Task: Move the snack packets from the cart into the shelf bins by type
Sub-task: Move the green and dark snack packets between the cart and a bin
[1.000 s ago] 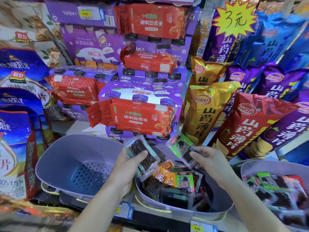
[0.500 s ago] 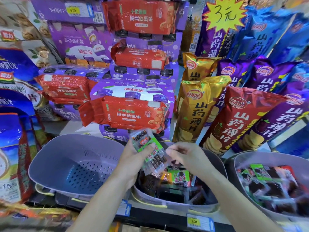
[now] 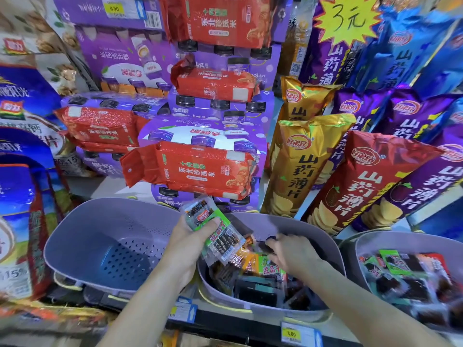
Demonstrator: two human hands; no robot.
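Two bare forearms reach forward from the bottom edge toward a shop shelf. On the black shelf lip nearest the viewer sits a yellow price label (image 3: 292, 334) reading 3.00. The left hand (image 3: 190, 244) holds up a fanned bunch of small clear snack packets (image 3: 218, 231) with green labels and dark strips inside. Its thumb presses across the front of the bunch, which sits above the near-left rim of the middle bin. The right hand (image 3: 294, 255) reaches, knuckles up, into that middle lavender plastic bin (image 3: 295, 225). Its fingers bend down among the loose pile of mixed packets (image 3: 263, 276) lying in the bin, which are orange, green and dark. Whether the hand grips one cannot be told. Just beside this bin on the left stands a matching lavender bin (image 3: 75, 236) whose perforated floor shows. On the right, a third lavender bin (image 3: 411, 242) holds more green, red and dark packets, blurred. Behind the bins, red foil rice packs (image 3: 195, 171) lie on stacked purple cartons of lidded cups (image 3: 200, 131). Just right of them lean tall crisp bags: a gold bag (image 3: 298, 169), a red bag (image 3: 363, 186) and purple bags (image 3: 413, 116) beyond. Large blue bags (image 3: 20, 186) stand at the far left. At the top right hangs a yellow starburst sign (image 3: 347, 18) marked 3元.
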